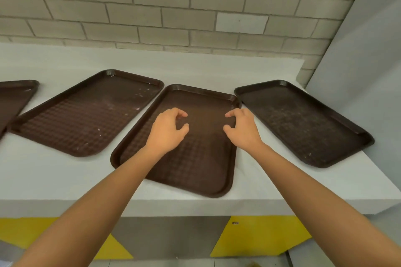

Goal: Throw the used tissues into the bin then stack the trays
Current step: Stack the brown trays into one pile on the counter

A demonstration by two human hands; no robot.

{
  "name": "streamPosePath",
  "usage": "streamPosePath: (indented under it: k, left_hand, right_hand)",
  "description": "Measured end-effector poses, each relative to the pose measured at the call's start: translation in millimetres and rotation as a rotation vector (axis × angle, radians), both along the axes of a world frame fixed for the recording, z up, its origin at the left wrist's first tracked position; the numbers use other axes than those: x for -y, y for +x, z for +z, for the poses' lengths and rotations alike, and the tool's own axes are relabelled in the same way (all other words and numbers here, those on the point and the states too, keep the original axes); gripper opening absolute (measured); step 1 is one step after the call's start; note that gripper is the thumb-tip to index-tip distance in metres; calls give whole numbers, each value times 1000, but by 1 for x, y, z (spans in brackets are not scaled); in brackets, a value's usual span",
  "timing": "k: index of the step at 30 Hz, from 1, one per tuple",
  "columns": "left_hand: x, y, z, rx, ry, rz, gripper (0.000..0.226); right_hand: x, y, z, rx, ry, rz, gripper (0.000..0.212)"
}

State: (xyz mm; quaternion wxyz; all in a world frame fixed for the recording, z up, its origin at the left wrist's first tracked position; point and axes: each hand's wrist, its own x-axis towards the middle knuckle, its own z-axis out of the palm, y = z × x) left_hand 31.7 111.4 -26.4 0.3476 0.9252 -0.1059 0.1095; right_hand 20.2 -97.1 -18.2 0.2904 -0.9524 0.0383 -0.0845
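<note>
Four flat, dark brown rectangular plastic trays are lying on the white table (65, 175), spread in a row below the grey brick wall (152, 6). No tissues and no bin are showing in this view, so the tissue step is probably done and stacking is what remains.

The left hand (167, 130) and the right hand (240, 129) are both hovering over the far half of the middle tray (195, 165), fingers (183, 114) curled and loose, grasping nothing; whether they are touching its surface is hard to tell.

These trays are looking light, stiff and thin, with a low raised rim and a textured floor. They will likely slide easily on the smooth table, so pinching the rim at the two long sides should be giving the surest hold; the flat centre is offering nothing to grip.

The right tray (303, 123) is sitting just beside the middle one's far corner, its near end reaching toward the table's right edge, where a nudge could tip it off. The left tray (82, 115), speckled with pale crumbs, is lying close on the other side, and the far-left tray (15, 97) is only partly in view. Nothing else is standing in the way.
</note>
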Motion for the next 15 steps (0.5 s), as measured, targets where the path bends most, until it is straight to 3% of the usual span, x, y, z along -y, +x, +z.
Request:
streamPosePath:
  k: [15]
  left_hand:
    - [-31,99,-34,-149,146,187,44]
  right_hand:
    - [14,85,-43,-103,-76,-117,46]
